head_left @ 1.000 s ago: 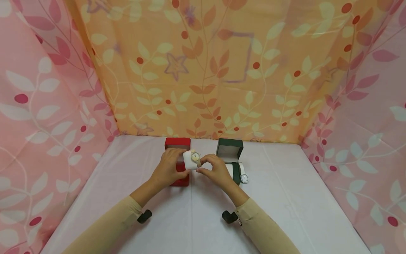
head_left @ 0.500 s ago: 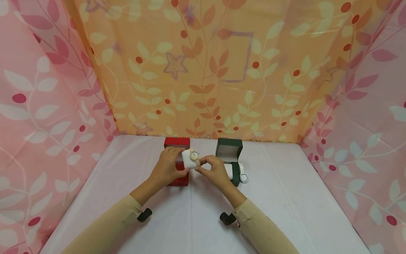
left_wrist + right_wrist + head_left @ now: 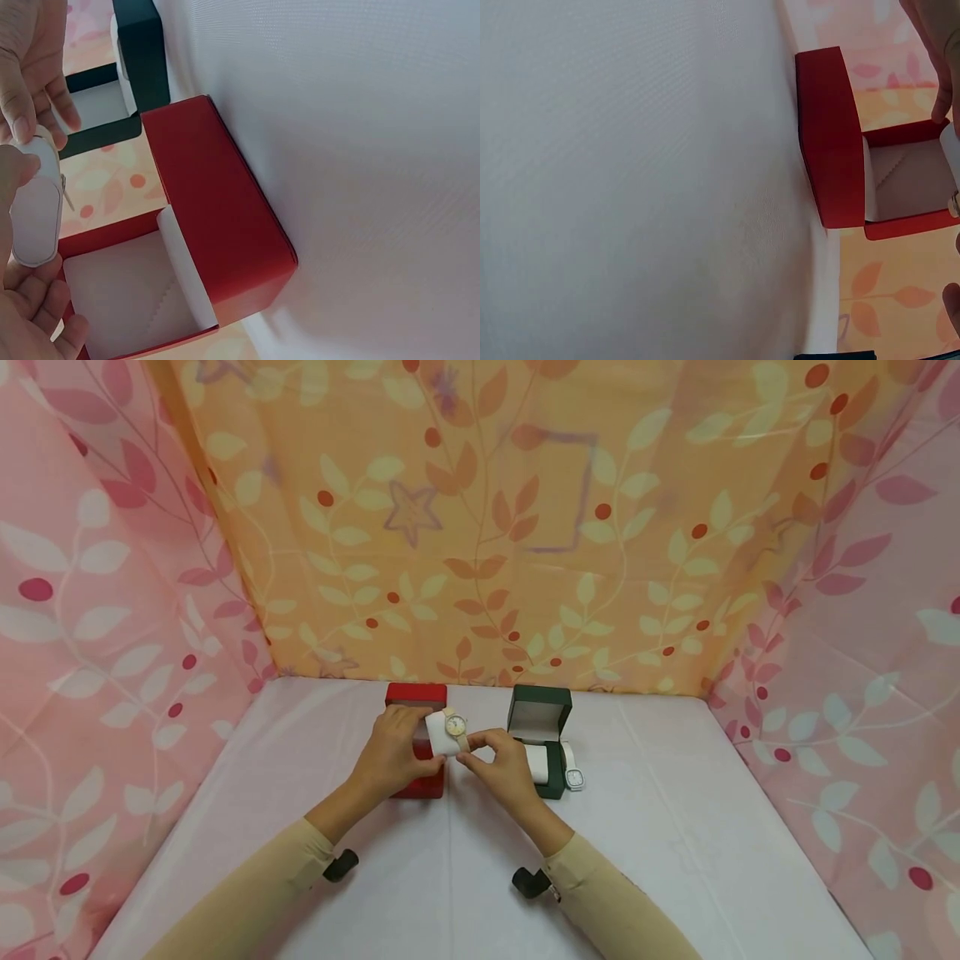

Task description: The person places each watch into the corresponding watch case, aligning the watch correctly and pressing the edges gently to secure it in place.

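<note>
My left hand grips a white watch cushion above the open red watch box. Around the cushion runs a wristwatch with a pale strap and a round, gold-rimmed face. With thumb and fingers, my right hand pinches the strap's lower end at the cushion's right side. In the left wrist view the cushion shows its flat oval end between both hands. The red box's inside holds no cushion there. Only a corner of the cushion appears in the right wrist view.
To the right stands an open dark green watch box with a white cushion in its base. Against its right side lies a white watch with a squarish face. Floral curtains surround the white-covered table on three sides.
Both hands have drifted slightly left together with the cushion and watch. The right hand keeps its pinch on the strap. The head view has shifted a little.
</note>
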`<action>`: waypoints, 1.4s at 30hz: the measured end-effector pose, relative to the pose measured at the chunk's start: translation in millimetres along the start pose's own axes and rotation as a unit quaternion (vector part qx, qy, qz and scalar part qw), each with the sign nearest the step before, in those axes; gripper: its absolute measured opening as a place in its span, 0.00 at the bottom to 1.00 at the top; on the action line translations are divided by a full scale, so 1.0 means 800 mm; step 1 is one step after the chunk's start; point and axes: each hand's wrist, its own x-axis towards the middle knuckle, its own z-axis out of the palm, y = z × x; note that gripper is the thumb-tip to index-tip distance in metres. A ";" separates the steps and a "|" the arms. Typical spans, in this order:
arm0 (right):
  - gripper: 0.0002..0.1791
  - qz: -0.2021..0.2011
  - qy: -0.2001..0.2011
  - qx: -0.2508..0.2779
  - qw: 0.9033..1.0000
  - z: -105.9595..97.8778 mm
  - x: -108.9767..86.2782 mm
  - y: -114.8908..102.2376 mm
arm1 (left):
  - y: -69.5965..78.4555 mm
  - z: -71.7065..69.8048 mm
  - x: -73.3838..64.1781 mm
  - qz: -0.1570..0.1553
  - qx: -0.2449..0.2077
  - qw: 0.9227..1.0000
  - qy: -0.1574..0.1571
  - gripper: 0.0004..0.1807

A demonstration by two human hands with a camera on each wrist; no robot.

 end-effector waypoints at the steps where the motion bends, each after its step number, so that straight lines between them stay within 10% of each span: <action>1: 0.11 -0.001 0.003 0.001 1.000 0.000 0.000 -0.001 | 0.000 0.000 0.000 -0.001 0.000 1.000 -0.001 0.43; 30: 0.10 -0.003 0.078 -0.064 0.995 0.016 -0.005 -0.015 | 0.010 0.000 0.004 -0.015 0.000 1.000 0.022 0.42; 42: 0.14 -0.077 -0.052 -0.036 0.995 -0.017 0.008 0.002 | 0.001 -0.006 0.003 -0.011 -0.026 1.000 -0.005 0.42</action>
